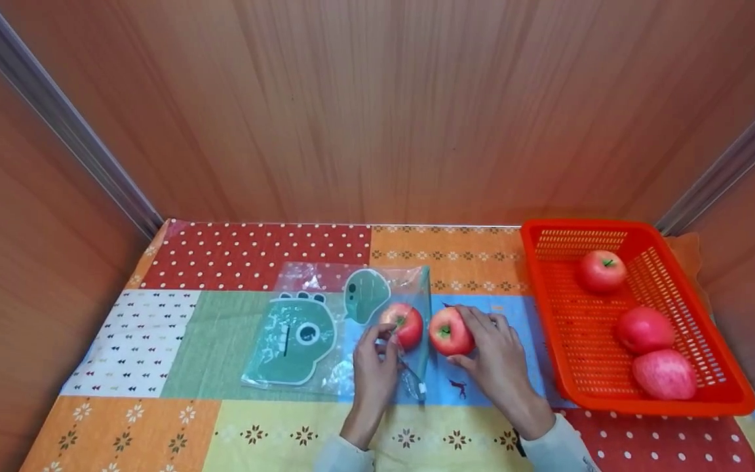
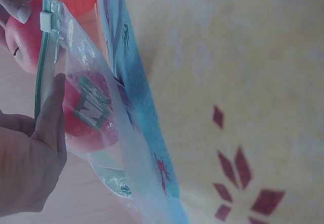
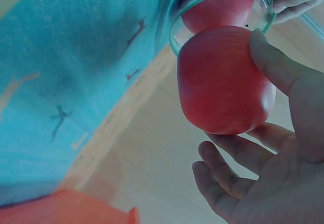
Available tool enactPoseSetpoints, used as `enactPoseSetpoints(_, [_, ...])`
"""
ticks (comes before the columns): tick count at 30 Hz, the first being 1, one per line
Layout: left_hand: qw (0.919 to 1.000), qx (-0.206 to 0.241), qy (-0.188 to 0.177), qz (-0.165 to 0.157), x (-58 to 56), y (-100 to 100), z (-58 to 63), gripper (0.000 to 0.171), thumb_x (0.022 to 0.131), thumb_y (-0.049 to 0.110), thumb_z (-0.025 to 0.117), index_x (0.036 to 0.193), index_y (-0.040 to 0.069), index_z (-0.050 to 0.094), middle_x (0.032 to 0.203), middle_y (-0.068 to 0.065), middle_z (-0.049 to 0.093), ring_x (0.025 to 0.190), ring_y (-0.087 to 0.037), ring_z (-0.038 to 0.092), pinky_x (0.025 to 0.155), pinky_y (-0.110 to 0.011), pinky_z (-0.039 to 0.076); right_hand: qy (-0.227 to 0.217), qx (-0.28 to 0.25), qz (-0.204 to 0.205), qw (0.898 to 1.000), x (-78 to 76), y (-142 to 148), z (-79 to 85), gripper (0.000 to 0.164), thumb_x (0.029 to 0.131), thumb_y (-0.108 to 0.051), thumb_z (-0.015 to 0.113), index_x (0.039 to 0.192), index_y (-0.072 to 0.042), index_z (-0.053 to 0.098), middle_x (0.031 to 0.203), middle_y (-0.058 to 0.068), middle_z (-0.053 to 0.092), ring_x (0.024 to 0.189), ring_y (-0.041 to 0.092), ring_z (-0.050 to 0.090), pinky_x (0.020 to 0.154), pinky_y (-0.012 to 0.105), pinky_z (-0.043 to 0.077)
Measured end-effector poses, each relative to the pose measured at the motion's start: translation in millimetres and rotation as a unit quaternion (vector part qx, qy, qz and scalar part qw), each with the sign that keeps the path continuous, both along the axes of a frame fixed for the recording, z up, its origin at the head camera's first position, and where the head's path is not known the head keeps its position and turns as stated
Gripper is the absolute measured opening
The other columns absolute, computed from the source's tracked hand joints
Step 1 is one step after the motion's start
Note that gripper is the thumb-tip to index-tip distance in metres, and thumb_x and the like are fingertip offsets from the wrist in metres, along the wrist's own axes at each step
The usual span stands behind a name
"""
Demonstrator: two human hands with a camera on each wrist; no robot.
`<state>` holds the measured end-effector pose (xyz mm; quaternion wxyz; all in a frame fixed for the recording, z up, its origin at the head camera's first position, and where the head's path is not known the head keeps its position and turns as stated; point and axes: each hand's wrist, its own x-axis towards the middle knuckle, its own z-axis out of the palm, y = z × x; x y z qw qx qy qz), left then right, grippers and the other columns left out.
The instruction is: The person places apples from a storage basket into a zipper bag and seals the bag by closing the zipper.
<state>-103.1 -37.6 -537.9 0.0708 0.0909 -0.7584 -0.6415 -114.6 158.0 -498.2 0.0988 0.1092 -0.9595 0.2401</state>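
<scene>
A clear zip bag (image 1: pixel 305 337) with green dinosaur prints lies flat, its green-edged mouth toward the right. One red apple (image 1: pixel 407 321) is inside it, near the mouth; the left wrist view shows this apple through the plastic. My left hand (image 1: pixel 376 364) pinches the bag's edge near the mouth, beside that apple. A second red apple (image 1: pixel 449 333) is held by my right hand (image 1: pixel 499 354), thumb on one side and fingers on the other. In the right wrist view, this held apple (image 3: pixel 225 82) overlaps the green-rimmed opening. The white slider (image 2: pixel 45 23) sits at one end of the zip.
On the right stands an orange plastic basket (image 1: pixel 551 354) with several apples in it, one apple (image 1: pixel 603 271) toward the back. A patchwork cloth (image 1: pixel 286 426) covers the table. Wood-grain panels (image 1: pixel 377 118) rise behind and on both sides.
</scene>
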Motion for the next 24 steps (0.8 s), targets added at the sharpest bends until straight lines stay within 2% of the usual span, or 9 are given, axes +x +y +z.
enactPoseSetpoints(12, [0.9997,0.005,0.022,0.004,0.2,-0.7,-0.4,0.02,0.101,-0.004,0.064,0.12,0.001,0.069,0.102,-0.01,0.063,0.072,-0.019,0.066,0.06,-0.023,0.059,-0.004,-0.011,0.009,1.0,-3.2,-9.2,-8.6,0.084,0.071,-0.024,0.099,0.145,-0.009,0.062,0.141,0.013,0.067,0.117,0.036,0.057,0.094,0.056,0.053])
enactPoseSetpoints(19, [0.9999,-0.003,0.012,0.001,-0.2,-0.6,0.9,0.021,0.1,-0.003,0.066,0.119,0.004,0.07,0.102,-0.009,0.063,0.073,-0.018,0.065,0.062,-0.022,0.059,-0.011,-0.009,0.009,1.0,-4.3,-13.4,-11.4,0.085,0.075,-0.026,0.097,0.148,-0.007,0.059,0.142,0.015,0.066,0.118,0.035,0.056,0.094,0.056,0.054])
enactPoseSetpoints(24, [0.9998,-0.006,0.018,0.001,-0.2,0.1,1.0,0.021,0.1,-0.004,0.065,0.118,0.004,0.07,0.102,-0.009,0.063,0.074,-0.019,0.065,0.062,-0.023,0.059,-0.017,-0.015,0.008,1.0,-5.5,-16.6,-11.9,0.084,0.076,-0.026,0.097,0.148,-0.008,0.059,0.144,0.014,0.065,0.118,0.035,0.056,0.093,0.055,0.055])
